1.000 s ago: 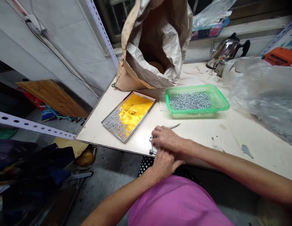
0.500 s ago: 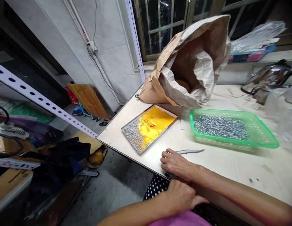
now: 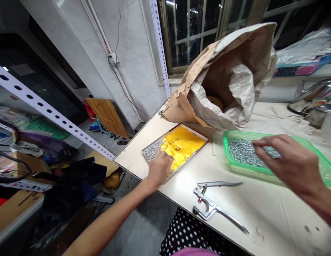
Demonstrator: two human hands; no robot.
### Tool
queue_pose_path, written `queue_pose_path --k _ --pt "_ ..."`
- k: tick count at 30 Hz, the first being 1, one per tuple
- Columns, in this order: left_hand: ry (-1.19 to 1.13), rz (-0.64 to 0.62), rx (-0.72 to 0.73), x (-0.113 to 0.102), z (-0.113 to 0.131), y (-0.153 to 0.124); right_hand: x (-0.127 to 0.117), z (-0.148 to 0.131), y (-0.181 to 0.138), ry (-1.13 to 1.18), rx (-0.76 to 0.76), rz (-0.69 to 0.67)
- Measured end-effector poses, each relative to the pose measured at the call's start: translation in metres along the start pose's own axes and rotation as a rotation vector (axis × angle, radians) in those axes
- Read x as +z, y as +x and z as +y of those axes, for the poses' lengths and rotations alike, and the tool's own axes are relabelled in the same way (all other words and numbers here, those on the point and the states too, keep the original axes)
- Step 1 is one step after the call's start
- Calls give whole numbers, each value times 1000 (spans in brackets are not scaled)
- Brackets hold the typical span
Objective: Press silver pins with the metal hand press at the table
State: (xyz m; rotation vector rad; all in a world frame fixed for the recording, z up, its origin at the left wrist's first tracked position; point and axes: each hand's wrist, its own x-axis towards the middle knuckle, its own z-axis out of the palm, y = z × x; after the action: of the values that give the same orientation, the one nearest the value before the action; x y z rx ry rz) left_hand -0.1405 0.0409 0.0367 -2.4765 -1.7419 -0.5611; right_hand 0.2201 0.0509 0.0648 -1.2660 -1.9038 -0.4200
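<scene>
From here I see the silver pliers (image 3: 214, 207) lying with handles spread near the front edge of the pale table (image 3: 277, 202), bare wood separating them from the green basket (image 3: 226, 146). The left hand (image 3: 160, 168) curls over metal pieces (image 3: 152, 150) in the shallow box (image 3: 190, 140), the right hand (image 3: 295, 160) pinches above the basket; I can't tell if either grips anything. A paper sack (image 3: 181, 111) stands by the window (image 3: 190, 51).

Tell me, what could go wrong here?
The left hand might nudge the shallow yellow-bottomed tray near the edge of the pale wooden table, possibly tipping small silver metal pieces onto the grey floor. The right hand, near the green plastic basket, could catch its rim. The silver pliers-like metal tool, lying near that edge, could get knocked off.
</scene>
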Motion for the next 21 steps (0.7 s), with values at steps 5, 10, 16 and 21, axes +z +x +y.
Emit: queue_pose_path --k 5,10,16,21 --pt "213 -246 -351 27 -56 64 -2 17 -39 -23 117 -321" --pt "258 -350 -350 45 -54 80 6 -63 -118 326 205 -473" --pt "288 -451 -310 49 -52 87 17 -103 -161 359 369 -588" --pt "306 -494 -251 44 -52 92 17 -107 -156 281 335 -623"
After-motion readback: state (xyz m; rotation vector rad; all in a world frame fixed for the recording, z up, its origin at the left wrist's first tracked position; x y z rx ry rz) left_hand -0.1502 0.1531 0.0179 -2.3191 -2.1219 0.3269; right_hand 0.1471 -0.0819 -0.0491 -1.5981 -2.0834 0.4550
